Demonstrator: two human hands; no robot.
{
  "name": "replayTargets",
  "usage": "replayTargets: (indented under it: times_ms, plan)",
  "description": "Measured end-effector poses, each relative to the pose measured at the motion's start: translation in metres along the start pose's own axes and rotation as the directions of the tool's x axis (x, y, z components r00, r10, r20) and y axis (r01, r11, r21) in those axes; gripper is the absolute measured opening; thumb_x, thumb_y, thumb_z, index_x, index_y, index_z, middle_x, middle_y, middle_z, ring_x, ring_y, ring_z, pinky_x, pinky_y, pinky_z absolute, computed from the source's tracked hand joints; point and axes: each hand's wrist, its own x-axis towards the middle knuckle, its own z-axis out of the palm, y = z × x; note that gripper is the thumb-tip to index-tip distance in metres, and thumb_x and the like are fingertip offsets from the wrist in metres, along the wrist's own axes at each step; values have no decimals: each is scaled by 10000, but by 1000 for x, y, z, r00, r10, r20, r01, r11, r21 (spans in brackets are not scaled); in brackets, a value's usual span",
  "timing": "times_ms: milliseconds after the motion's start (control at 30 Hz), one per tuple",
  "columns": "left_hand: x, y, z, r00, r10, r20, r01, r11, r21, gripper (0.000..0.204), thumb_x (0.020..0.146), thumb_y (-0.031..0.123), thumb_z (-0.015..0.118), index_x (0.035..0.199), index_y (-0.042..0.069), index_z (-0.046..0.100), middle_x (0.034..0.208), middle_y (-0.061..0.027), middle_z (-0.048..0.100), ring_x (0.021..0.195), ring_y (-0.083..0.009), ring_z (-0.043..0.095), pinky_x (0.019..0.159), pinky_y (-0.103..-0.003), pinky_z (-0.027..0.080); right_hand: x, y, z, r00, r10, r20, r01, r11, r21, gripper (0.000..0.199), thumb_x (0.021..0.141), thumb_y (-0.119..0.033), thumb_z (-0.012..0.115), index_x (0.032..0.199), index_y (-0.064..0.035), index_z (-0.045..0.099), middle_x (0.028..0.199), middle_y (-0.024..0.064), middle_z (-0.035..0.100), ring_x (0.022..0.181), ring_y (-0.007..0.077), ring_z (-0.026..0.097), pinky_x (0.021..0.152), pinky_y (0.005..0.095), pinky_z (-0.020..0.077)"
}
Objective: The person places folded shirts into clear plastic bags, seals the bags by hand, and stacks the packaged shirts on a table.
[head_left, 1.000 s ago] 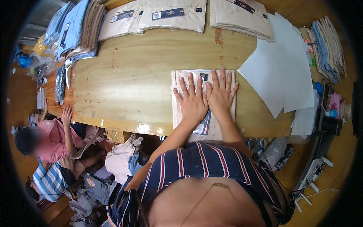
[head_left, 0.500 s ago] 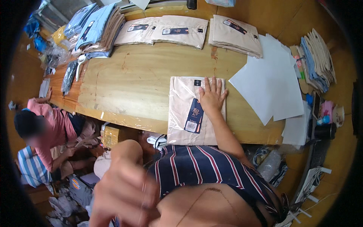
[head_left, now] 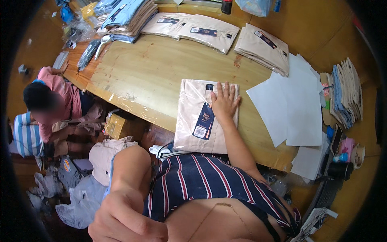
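A folded beige garment in a clear plastic bag (head_left: 187,121) lies at the near edge of the table, a dark blue hang tag (head_left: 203,120) on its front. Flat on the upper right of this bag rests my right hand (head_left: 224,103), fingers spread and holding nothing. My left hand (head_left: 125,220) is raised close to the camera at the lower left, its arm bent sharply. Its fingers are curled in; whether anything is between them is hidden.
Bagged beige garments (head_left: 209,32) and a blue-topped stack (head_left: 127,18) line the table's (head_left: 153,76) far side. White paper sheets (head_left: 282,109) lie at right, near folded garments (head_left: 346,90). A person in pink (head_left: 60,90) is at left. Plastic bags (head_left: 82,205) lie below.
The view has turned slightly, shifting the table and stacks. My left hand, blurred before, is now sharper and a little lower. My right hand remains flat on the bagged garment.
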Motion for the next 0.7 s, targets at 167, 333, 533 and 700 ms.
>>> replayTargets:
  times_ms: [167,333,533,700]
  plan:
    - [9,8,16,986,-133,96,118,982,148,400,743,287,606,1104,325,440,433,12,454,329,-55,365,400,-204,324,-1,8,-1,999,-41,-18,42,996,76,496,829,-415,369,1259,-170,349,1345,87,234,1253,285,152,954,560,109]
    - [6,0,36,992,-125,3,123,982,144,484,722,278,631,1144,336,400,449,-3,469,330,-59,373,398,-202,335,-4,20,-25,993,-100,-65,116,928,353,521,782,-293,524,1240,-117,348,1317,168,236,1220,323,215,957,486,217]
    - [-1,-17,36,999,-24,39,24,1000,6,510,746,313,606,1188,339,353,476,-11,489,334,-87,390,403,-217,342,-18,87,-39,988,147,-47,-90,797,597,563,766,-168,577,1248,-55,309,1252,192,304,1028,292,451,804,335,417]
    - [-21,-38,13,970,111,218,-110,994,-15,169,719,-25,541,633,84,445,530,-42,520,406,-143,486,404,-227,354,-42,119,3,949,116,295,-317,363,876,550,786,-156,566,1240,-6,293,1078,142,445,770,173,551,557,267,473]
